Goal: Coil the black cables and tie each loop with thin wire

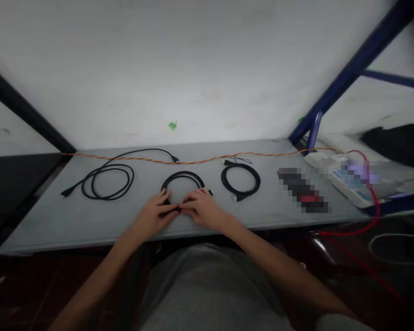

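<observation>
A coiled black cable (183, 174) lies on the grey table in front of me, its near side under my hands. My left hand (156, 214) is closed on the left and near part of this coil. From the right, my right hand (202, 209) pinches the coil's near side, its fingertips meeting those of my left hand. A connector end shows just right of my right hand. To the left rests a looser black cable (106, 184) with a plug at each end. Another neat black coil (240, 179) sits to the right.
A twisted red-yellow wire (200, 161) runs along the back of the grey table (72, 225). On the right are a blurred dark object (301, 191), a pale device (355, 184), a red cable (377, 207) and a blue metal frame (348, 69). A white wall stands behind.
</observation>
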A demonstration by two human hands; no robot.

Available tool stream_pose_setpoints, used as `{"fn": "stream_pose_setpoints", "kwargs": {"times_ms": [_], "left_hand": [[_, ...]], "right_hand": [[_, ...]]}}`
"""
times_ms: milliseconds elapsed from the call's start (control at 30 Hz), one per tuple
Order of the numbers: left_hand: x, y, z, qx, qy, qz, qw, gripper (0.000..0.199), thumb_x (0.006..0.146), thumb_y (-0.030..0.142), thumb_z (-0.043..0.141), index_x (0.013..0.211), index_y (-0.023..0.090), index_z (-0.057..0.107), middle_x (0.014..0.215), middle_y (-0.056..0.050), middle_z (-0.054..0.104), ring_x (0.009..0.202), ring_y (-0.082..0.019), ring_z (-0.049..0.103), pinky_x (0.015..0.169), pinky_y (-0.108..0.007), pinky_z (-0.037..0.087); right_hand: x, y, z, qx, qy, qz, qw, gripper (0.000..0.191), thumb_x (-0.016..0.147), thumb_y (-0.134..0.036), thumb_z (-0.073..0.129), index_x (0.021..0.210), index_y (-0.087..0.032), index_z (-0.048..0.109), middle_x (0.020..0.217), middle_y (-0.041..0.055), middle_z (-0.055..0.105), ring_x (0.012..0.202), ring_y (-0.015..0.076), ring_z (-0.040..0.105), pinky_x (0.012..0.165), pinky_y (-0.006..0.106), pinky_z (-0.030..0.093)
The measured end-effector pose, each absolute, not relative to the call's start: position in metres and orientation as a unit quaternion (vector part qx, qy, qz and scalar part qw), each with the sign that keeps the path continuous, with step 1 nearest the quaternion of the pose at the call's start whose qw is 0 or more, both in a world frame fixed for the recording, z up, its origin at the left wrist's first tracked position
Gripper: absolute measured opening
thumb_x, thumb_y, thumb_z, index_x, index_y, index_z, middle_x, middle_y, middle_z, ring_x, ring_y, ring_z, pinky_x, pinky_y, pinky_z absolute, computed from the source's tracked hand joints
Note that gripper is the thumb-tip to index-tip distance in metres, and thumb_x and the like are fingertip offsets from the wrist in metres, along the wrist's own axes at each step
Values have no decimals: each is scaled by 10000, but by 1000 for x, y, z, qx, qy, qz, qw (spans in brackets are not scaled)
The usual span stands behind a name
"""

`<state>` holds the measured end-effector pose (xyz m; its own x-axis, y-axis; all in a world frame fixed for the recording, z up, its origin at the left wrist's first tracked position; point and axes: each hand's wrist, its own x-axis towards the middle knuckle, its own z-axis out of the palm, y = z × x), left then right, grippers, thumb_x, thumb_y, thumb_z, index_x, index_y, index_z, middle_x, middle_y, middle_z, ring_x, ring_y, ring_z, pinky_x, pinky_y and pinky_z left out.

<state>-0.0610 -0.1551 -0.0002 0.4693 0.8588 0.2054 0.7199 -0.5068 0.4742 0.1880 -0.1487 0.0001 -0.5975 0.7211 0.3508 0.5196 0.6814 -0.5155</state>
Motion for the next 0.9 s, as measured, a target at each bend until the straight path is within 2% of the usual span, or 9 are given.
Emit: {"fn": "stream_pose_setpoints", "kwargs": {"times_ms": [200, 333, 400, 533, 600, 667, 733, 900], "left_hand": [[-65, -154, 7, 825, 461, 230, 235, 323, 974, 432, 607, 1167, 278, 817, 1580, -93, 534, 1445, -323, 531, 1222, -538, 421], [-66, -152, 9, 820, 466, 247, 222, 270, 928, 400, 670, 1096, 267, 834, 1679, -73, 394, 1563, -352, 348, 1267, -582, 324], [-65, -150, 9, 818, 471, 250, 214, 249, 901, 385, 696, 1058, 243, 827, 1687, -96, 372, 1574, -360, 321, 1269, -605, 303], [-65, -147, 10, 816, 485, 230, 214, 212, 842, 382, 753, 979, 225, 796, 1608, -154, 483, 1510, -353, 442, 1291, -628, 213], [-67, -145, 12, 813, 489, 232, 215, 236, 817, 409, 782, 963, 224, 795, 1557, -161, 543, 1497, -346, 463, 1299, -617, 195], [-70, -143, 13, 807, 494, 237, 218, 287, 792, 462, 811, 955, 226, 804, 1529, -155, 573, 1475, -345, 493, 1299, -604, 209], [-73, -141, 14, 801, 503, 236, 221, 342, 758, 526, 837, 947, 241, 824, 1521, -136, 583, 1444, -353, 530, 1297, -611, 207], [-79, -136, 16, 809, 506, 211, 211, 363, 742, 595, 843, 959, 304, 849, 1481, -115, 617, 1426, -351, 549, 1294, -658, 116]], "right_hand": [[203, -152, -9, -342, -860, 223, 308, 298, 984, -124, 638, 1183, -269, 805, 1181, 82, 718, 1120, 223, 641, 1028, 409, 496], [214, -148, -14, -296, -865, 249, 321, 393, 943, -23, 602, 1209, -237, 797, 1226, 108, 701, 1172, 238, 634, 1039, 411, 529], [217, -147, -13, -273, -872, 254, 318, 439, 919, 9, 596, 1215, -248, 793, 1250, 102, 691, 1211, 241, 624, 1081, 429, 517], [219, -149, -10, -253, -881, 247, 315, 379, 957, -45, 601, 1212, -253, 788, 1252, 86, 689, 1222, 229, 629, 1225, 495, 396], [218, -152, -9, -272, -873, 237, 327, 321, 998, -117, 601, 1243, -235, 772, 1212, 101, 699, 1174, 232, 643, 1184, 489, 444], [218, -153, -9, -294, -866, 227, 335, 292, 1014, -174, 612, 1260, -227, 761, 1167, 112, 707, 1121, 243, 648, 1066, 457, 534], [219, -153, -9, -305, -863, 222, 336, 271, 1016, -186, 616, 1231, -232, 773, 1133, 110, 709, 1083, 245, 652, 984, 429, 566], [227, -149, -5, -307, -864, 241, 320, 331, 1005, -102, 568, 1233, -230, 770, 1120, 94, 713, 1072, 225, 665, 987, 395, 559]]}}
